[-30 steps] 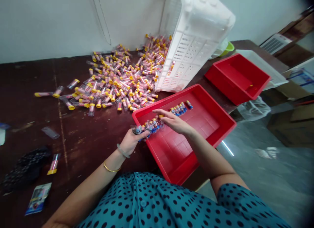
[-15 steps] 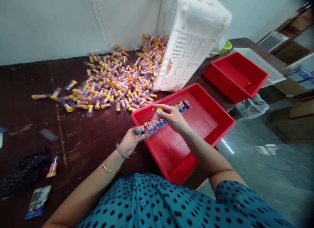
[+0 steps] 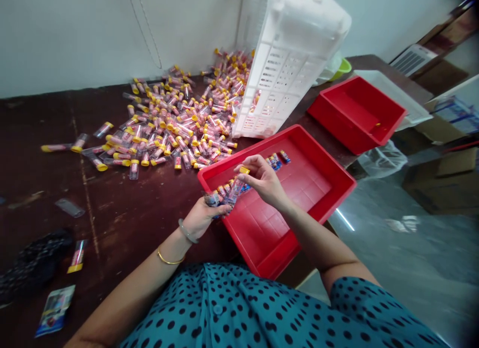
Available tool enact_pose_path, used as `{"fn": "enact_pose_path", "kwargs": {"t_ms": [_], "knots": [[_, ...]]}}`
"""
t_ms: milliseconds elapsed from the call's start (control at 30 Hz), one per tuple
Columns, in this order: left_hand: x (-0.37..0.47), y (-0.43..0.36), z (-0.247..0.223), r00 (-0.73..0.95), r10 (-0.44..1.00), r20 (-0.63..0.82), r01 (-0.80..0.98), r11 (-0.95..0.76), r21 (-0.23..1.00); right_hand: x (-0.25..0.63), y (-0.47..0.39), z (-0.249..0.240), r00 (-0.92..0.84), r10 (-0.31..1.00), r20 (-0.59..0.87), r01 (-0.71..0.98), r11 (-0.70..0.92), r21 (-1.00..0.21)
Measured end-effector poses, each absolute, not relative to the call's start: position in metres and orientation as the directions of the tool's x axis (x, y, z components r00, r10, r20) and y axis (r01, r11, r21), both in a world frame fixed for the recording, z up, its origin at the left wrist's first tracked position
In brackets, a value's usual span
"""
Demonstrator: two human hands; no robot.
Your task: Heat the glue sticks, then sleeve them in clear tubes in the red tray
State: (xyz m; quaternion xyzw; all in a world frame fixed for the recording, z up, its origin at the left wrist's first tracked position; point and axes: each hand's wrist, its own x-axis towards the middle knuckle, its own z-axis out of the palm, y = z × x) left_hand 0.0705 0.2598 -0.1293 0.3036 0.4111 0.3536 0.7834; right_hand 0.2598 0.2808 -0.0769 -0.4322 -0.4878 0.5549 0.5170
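My left hand, with bangles at the wrist, is closed on small printed plastic packets. The lower end of a clear tube with a yellow cap meets this hand; whether it sits inside a packet I cannot tell. My right hand pinches the same tube near its cap. Both hands are over the near-left side of a large red tray. In the tray, small yellow-capped tubes in blue printed packets lie along the far side, partly hidden by my right hand.
A heap of yellow-capped tubes with pink contents spreads over the dark table. A white perforated crate stands tilted beside it. Further right is a deeper red bin. A loose tube and a flat packet lie at left.
My right hand has shifted slightly at the cap, and more of the yellow cap shows. The left hand keeps hold of the packets. The whole view has moved a little.
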Motion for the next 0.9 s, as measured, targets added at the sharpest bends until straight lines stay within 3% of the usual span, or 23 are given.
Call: {"fn": "enact_pose_path", "kwargs": {"t_ms": [233, 533, 900], "knots": [[0.078, 0.256, -0.128, 0.49, 0.754, -0.437, -0.299, 0.616, 0.729, 0.256, 0.269, -0.097, -0.067, 0.998, 0.02, -0.102, 0.013, -0.995], [0.079, 0.249, -0.116, 0.563, 0.679, -0.472, -0.312, 0.703, 0.639, 0.255, 0.226, -0.114, 0.009, 0.995, 0.104, 0.085, 0.103, -0.991], [0.086, 0.249, -0.113, 0.524, 0.713, -0.467, -0.3, 0.667, 0.682, 0.259, 0.225, -0.114, 0.056, 0.993, 0.101, 0.037, 0.099, -0.994]]}}
